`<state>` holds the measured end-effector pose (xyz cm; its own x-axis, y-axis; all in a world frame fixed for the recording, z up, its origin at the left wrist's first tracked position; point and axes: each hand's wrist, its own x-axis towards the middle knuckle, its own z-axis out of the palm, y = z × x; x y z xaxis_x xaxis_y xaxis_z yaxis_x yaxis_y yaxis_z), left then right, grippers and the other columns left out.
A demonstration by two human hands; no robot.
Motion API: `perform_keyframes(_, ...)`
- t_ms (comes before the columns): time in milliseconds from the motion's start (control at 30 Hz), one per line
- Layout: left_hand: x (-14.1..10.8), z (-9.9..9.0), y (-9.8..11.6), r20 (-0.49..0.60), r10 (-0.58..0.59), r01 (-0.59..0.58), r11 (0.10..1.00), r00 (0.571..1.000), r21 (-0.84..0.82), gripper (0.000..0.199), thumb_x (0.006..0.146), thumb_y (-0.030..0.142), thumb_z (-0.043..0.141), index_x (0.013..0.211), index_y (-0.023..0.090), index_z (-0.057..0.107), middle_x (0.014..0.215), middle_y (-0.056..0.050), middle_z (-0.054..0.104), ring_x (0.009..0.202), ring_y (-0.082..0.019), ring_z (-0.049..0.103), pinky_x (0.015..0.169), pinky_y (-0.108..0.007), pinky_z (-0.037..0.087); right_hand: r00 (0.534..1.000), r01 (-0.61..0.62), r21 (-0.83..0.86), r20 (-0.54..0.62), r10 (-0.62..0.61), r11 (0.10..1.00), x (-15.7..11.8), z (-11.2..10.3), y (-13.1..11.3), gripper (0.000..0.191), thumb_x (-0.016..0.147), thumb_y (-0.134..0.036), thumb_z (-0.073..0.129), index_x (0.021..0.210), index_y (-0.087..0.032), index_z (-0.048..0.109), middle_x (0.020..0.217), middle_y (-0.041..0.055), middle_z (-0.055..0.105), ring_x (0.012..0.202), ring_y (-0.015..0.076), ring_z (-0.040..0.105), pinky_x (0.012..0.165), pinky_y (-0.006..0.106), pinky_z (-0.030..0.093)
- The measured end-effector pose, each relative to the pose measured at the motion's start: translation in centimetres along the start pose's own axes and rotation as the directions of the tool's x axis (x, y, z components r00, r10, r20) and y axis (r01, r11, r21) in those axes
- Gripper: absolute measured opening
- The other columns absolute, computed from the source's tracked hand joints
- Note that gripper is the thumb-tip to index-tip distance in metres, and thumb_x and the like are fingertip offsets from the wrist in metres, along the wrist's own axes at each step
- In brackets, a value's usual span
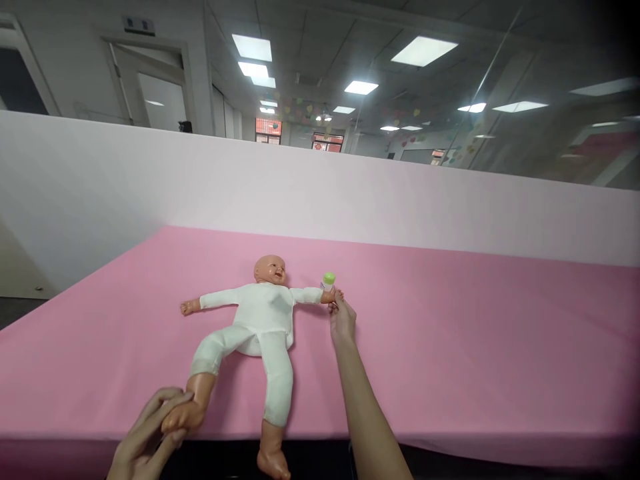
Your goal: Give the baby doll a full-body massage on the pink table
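A baby doll (265, 310) with a white cloth body lies on its back on the pink-covered table (450, 347), arms spread and head at the far side. My left hand (150, 430) is closed around the doll's foot on the left, fingers over the top and thumb beneath. My right hand (343, 320) pinches the doll's hand on the right, its arm stretched out sideways. Just behind that doll hand stands a small bottle with a green cap (329, 277), its lower part partly hidden. The doll's other foot (273, 460) hangs past the table's near edge.
A low white wall (320, 190) runs along the table's far side, with glass above it. Behind the glass are a lit room with ceiling panels and, at left, a door (163, 97). Pink cloth spreads to both sides of the doll.
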<state>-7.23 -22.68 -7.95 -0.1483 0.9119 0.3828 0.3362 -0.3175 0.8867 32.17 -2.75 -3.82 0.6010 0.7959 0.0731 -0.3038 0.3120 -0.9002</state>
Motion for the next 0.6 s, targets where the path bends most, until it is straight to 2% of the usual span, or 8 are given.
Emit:
perform_keyframes(133,4.4,0.0,0.4,0.053,0.044,-0.04,0.996,0.998,-0.083,0.037,0.081,0.055,0.078,0.097,0.021,0.081,0.105,-0.01,0.069,0.101,-0.027,0.069,0.085,-0.028,0.059,0.987,0.118,-0.084,0.123,-0.108,0.989,-2.6,3.1,-2.1,0.044,0.076,-0.055,0.08,0.088,-0.013,0.079,0.063,-0.0015,0.057,0.059,0.0125,0.048,0.058,0.028,0.042)
perform_keyframes(200,6.4,0.8,0.6,0.141,0.061,-0.043,0.991,0.988,-0.123,0.037,0.083,0.055,0.076,0.095,0.02,0.079,0.105,-0.011,0.066,0.1,-0.026,0.067,0.083,-0.028,0.057,0.965,0.194,-0.165,0.207,-0.159,0.967,-3.8,4.8,-2.9,0.044,0.08,-0.056,0.077,0.089,-0.014,0.08,0.064,-0.0012,0.058,0.058,0.0127,0.048,0.058,0.028,0.043)
perform_keyframes(267,8.3,1.9,0.9,0.237,0.058,-0.022,0.988,0.97,-0.152,0.038,0.087,0.055,0.073,0.098,0.019,0.078,0.107,-0.012,0.065,0.102,-0.027,0.064,0.085,-0.03,0.055,0.934,0.278,-0.244,0.295,-0.202,0.929,-4.9,6.5,-3.2,0.042,0.083,-0.056,0.075,0.09,-0.015,0.08,0.074,0.0023,0.065,0.061,0.0141,0.053,0.061,0.029,0.047)
perform_keyframes(367,10.7,4.0,1.0,0.329,0.063,0.008,0.977,0.942,-0.211,0.04,0.09,0.056,0.07,0.105,0.02,0.077,0.116,-0.013,0.065,0.111,-0.029,0.061,0.095,-0.034,0.051,0.865,0.413,-0.34,0.437,-0.246,0.845,-6.4,8.4,-2.5,0.033,0.086,-0.051,0.073,0.093,-0.02,0.082,0.09,0.0062,0.069,0.075,0.0181,0.063,0.072,0.031,0.051)
perform_keyframes(467,12.5,6.2,0.7,0.392,0.096,0.018,0.961,0.915,-0.277,0.045,0.089,0.058,0.07,0.11,0.019,0.076,0.12,-0.014,0.065,0.117,-0.032,0.059,0.101,-0.038,0.047,0.794,0.507,-0.392,0.558,-0.24,0.767,-7.5,9.5,-1.1,0.025,0.09,-0.045,0.071,0.09,-0.023,0.083,0.086,0.0046,0.068,0.08,0.019,0.064,0.076,0.031,0.051)
perform_keyframes(533,13.3,7.3,0.5,0.435,0.111,0.023,0.956,0.893,-0.291,0.045,0.09,0.057,0.069,0.112,0.019,0.075,0.116,-0.014,0.066,0.113,-0.031,0.06,0.1,-0.039,0.047,0.775,0.527,-0.404,0.591,-0.226,0.748,-7.8,9.8,-0.4,0.025,0.092,-0.044,0.069,0.087,-0.024,0.082,0.086,0.0042,0.068,0.08,0.0189,0.064,0.076,0.031,0.051)
perform_keyframes(600,13.6,7.9,0.8,0.459,0.119,0.021,0.957,0.881,-0.289,0.043,0.093,0.055,0.067,0.114,0.019,0.074,0.112,-0.013,0.067,0.108,-0.028,0.061,0.097,-0.037,0.047,0.774,0.523,-0.41,0.595,-0.216,0.747,-7.6,9.9,-0.2,0.025,0.091,-0.044,0.069,0.086,-0.023,0.082,0.088,0.0048,0.069,0.082,0.0194,0.065,0.078,0.031,0.051)
